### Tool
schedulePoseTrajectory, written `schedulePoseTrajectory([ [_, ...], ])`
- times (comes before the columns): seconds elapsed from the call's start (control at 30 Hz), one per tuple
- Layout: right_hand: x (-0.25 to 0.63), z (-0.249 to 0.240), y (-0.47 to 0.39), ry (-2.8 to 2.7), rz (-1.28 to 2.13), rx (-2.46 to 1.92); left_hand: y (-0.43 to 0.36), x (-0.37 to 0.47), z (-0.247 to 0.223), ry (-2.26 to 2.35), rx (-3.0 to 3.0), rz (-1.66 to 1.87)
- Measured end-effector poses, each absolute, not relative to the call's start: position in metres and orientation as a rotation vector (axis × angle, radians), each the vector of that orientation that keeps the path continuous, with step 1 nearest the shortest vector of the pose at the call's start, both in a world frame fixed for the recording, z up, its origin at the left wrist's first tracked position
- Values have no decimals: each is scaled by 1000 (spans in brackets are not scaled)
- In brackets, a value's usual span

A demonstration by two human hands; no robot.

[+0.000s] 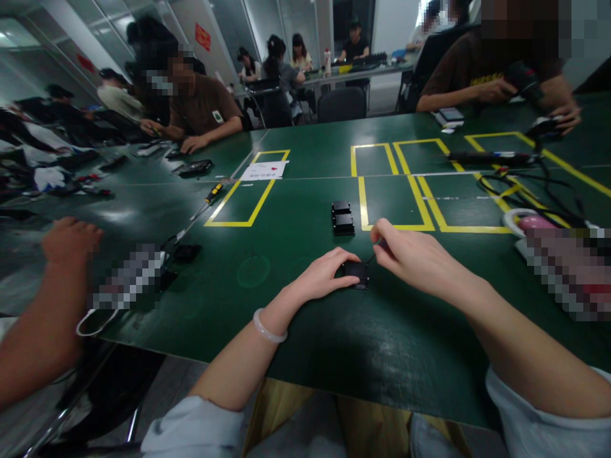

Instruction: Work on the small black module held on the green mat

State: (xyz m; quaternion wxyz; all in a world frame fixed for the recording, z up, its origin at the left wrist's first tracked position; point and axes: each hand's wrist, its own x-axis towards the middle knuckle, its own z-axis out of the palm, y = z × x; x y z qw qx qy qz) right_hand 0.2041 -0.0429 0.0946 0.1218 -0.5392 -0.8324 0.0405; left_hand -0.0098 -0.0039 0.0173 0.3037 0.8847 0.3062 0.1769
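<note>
A small black block-like part (357,275) rests on the green table in front of me. My left hand (331,273) holds it from the left, thumb on the near side and fingers on the far side. Pinched in my right hand (405,254) is a thin dark tool (371,258); its shaft slants down to the part's right edge. My fist hides most of its handle, so its exact kind is unclear. Just beyond lies a black ribbed piece (343,218), apart from both hands.
Yellow tape rectangles (396,227) mark the green table (286,331). A yellow-black screwdriver (214,193) and white paper (265,170) lie left of centre. Phones lie at both sides, cables (506,191) at right. Another person's arm (62,286) rests at left; co-workers sit opposite.
</note>
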Motion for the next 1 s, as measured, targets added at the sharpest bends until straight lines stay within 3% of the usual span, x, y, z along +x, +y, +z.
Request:
schedulePoseTrajectory([
  [0.67, 202, 93, -41, -2458, -27, -1659, -4, -9, 18, 810, 2337, 463],
  [1.0, 203, 96, -44, -2471, 77, -1584, -4, -9, 17, 813, 2354, 474],
])
